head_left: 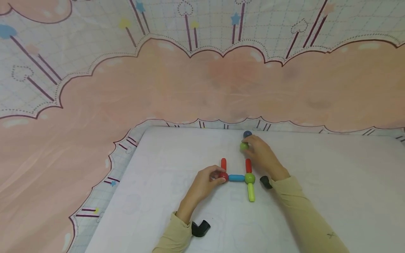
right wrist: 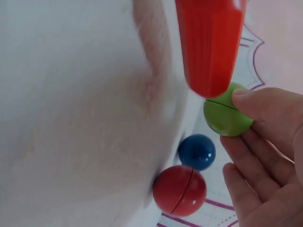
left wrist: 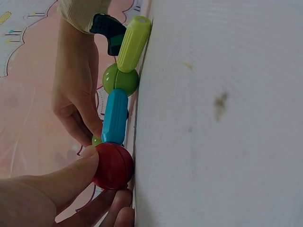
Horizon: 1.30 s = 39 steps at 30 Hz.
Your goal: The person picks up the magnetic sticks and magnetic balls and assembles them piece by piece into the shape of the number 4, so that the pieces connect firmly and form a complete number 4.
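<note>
My left hand (head_left: 205, 181) grips a red ball (left wrist: 113, 165) between thumb and fingers. That ball is the left end of a construction lying on the white table: a blue rod (head_left: 236, 178) runs from it to a green ball (head_left: 250, 178). Red rods (head_left: 223, 164) point away from both balls, and a yellow-green rod (head_left: 251, 192) extends toward me from the green one. Farther back, my right hand (head_left: 261, 153) pinches a loose green ball (right wrist: 228, 111) between thumb and fingertips. Close by sit a blue ball (right wrist: 197, 152) and another red ball (right wrist: 180, 190), which the right hand hides in the head view.
The white tabletop (head_left: 152, 158) has its far edge just behind the blue ball. Beyond it hangs a pink-and-white patterned cloth (head_left: 190, 88). A black wrist camera mount (head_left: 200, 229) sticks out by the left sleeve, another (head_left: 265, 182) by the right sleeve.
</note>
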Motion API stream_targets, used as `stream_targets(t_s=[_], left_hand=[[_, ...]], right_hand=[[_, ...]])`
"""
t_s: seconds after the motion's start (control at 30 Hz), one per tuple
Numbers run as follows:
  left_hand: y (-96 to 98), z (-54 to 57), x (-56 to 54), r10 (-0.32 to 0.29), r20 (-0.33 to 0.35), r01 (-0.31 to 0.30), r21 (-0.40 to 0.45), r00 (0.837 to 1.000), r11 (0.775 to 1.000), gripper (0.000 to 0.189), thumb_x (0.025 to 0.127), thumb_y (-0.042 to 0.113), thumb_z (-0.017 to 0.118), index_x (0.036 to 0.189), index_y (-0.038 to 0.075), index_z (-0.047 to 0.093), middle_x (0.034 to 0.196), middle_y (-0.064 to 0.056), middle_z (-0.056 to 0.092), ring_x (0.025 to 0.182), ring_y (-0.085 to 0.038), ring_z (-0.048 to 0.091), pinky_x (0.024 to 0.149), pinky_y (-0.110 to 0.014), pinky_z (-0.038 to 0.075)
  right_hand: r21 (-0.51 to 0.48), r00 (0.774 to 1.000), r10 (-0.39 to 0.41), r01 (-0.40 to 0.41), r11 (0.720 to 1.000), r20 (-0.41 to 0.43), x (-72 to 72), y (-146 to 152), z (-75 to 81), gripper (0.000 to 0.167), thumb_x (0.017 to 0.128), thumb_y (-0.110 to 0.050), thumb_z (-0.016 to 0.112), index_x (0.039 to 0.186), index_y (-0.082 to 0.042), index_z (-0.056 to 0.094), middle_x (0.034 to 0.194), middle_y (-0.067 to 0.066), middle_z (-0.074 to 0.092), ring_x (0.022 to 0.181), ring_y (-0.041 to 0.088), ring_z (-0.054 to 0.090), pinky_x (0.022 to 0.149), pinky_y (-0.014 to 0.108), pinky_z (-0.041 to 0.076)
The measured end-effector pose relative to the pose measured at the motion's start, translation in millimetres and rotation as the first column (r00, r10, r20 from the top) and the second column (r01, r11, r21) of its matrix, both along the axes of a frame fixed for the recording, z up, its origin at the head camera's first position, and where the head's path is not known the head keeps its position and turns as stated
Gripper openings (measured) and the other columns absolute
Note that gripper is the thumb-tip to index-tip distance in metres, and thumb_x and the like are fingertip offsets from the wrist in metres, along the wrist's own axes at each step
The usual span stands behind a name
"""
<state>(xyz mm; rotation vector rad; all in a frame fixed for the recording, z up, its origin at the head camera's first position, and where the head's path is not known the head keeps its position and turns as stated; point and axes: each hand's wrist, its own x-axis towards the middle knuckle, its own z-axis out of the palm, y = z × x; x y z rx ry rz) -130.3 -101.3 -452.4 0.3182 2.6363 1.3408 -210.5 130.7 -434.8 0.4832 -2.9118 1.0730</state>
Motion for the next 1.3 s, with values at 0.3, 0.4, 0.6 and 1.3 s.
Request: stream_targets(t_s=[0.3, 0.4, 0.6, 1.3], left_hand=[[0.4, -0.6, -1.2, -0.008, -0.010, 0.008, 0.004, 1.000, 1.000, 0.024, 0.088, 0.018, 0.076, 0.111, 0.015, 0.071, 0.101, -0.001, 0.071, 0.091, -0.014, 0.064, 0.083, -0.031, 0.051], [0.2, -1.0, -1.5, -0.008, -0.016, 0.008, -0.001, 1.000, 1.000, 0.024, 0.088, 0.018, 0.076, 0.111, 0.014, 0.071, 0.102, -0.001, 0.071, 0.091, -0.015, 0.064, 0.084, -0.033, 0.052], [0.5, -0.8, -1.2, -0.006, -0.014, 0.006, -0.001, 1.000, 1.000, 0.025, 0.087, 0.018, 0.077, 0.111, 0.014, 0.071, 0.101, -0.001, 0.071, 0.090, -0.015, 0.064, 0.084, -0.034, 0.052], [-1.5, -2.5, -1.2, -0.030, -0.047, 0.030, 0.009, 0.998, 1.000, 0.025, 0.087, 0.015, 0.077, 0.111, 0.012, 0.071, 0.097, 0.000, 0.071, 0.085, -0.011, 0.063, 0.077, -0.028, 0.052]], right_hand=[[0.027, 0.999, 0.047, -0.046, 0.999, -0.025, 0.3, -11.1, -2.6, 0.032, 0.092, -0.004, 0.068, 0.123, -0.001, 0.064, 0.127, 0.015, 0.060, 0.118, 0.031, 0.057, 0.104, 0.047, 0.046], [0.022, 0.998, 0.060, -0.060, 0.998, 0.013, 1.3, -14.5, -3.1, 0.032, 0.093, -0.007, 0.068, 0.125, -0.003, 0.063, 0.128, 0.011, 0.060, 0.121, 0.028, 0.056, 0.106, 0.046, 0.045], [0.032, 0.997, 0.070, -0.071, 0.997, 0.042, 2.6, -19.7, -5.8, 0.032, 0.095, -0.012, 0.067, 0.126, -0.005, 0.064, 0.128, 0.009, 0.061, 0.123, 0.027, 0.056, 0.107, 0.045, 0.045], [0.084, 0.986, 0.169, -0.168, 0.982, 0.001, -0.6, -36.2, 11.6, 0.033, 0.090, -0.008, 0.072, 0.121, 0.000, 0.067, 0.120, 0.013, 0.067, 0.117, 0.030, 0.061, 0.103, 0.044, 0.048]])
